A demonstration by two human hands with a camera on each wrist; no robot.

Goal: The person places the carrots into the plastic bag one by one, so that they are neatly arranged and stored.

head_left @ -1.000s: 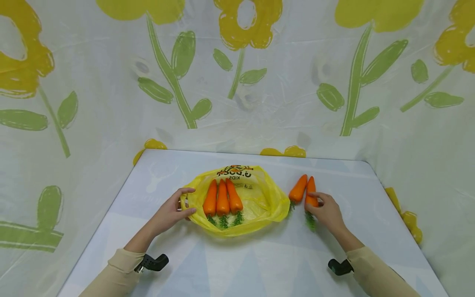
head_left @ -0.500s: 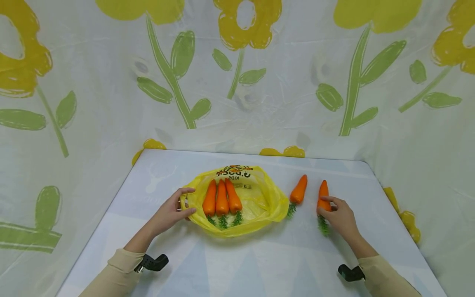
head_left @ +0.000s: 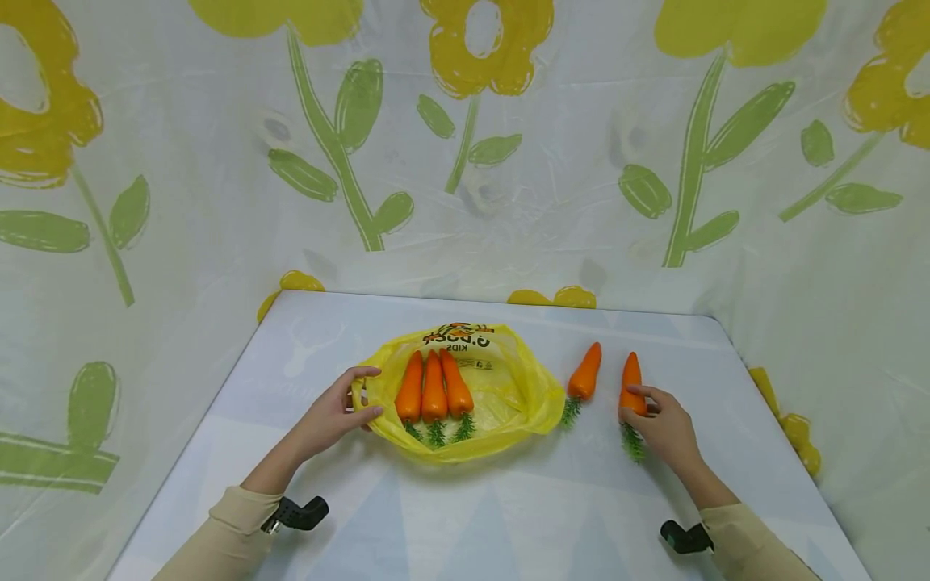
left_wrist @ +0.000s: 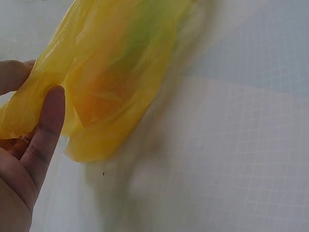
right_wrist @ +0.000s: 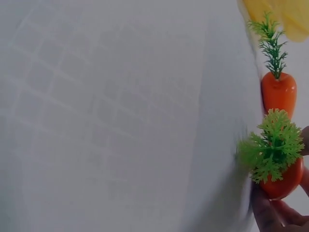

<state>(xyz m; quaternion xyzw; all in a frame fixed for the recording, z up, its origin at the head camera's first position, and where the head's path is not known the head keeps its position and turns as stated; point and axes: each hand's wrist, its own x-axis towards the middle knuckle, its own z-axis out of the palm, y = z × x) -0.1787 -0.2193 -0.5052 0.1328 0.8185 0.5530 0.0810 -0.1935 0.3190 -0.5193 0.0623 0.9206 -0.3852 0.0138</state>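
A yellow plastic bag (head_left: 508, 403) lies with its mouth spread wide, three toy carrots (head_left: 433, 391) with green tops side by side in it. My left hand (head_left: 337, 411) holds the bag's left rim; in the left wrist view the thumb (left_wrist: 50, 116) presses against the thin film. On the right, my right hand (head_left: 664, 424) pinches a carrot (head_left: 630, 371) between thumb and fingers near its leafy end. That carrot's green top (right_wrist: 275, 145) faces the right wrist camera. Between bag and right hand lies another carrot (head_left: 585, 373), its leaves close to the bag's edge.
Everything rests on a pale table (head_left: 465, 524) with faint blue triangles. A hanging cloth (head_left: 552, 202) with yellow flowers surrounds the table's back and sides. Black wrist cameras (head_left: 305, 513) sit on both forearms.
My right hand has moved to the right with its carrot, widening the gap to the other loose carrot. My left hand and the bag have stayed in place.
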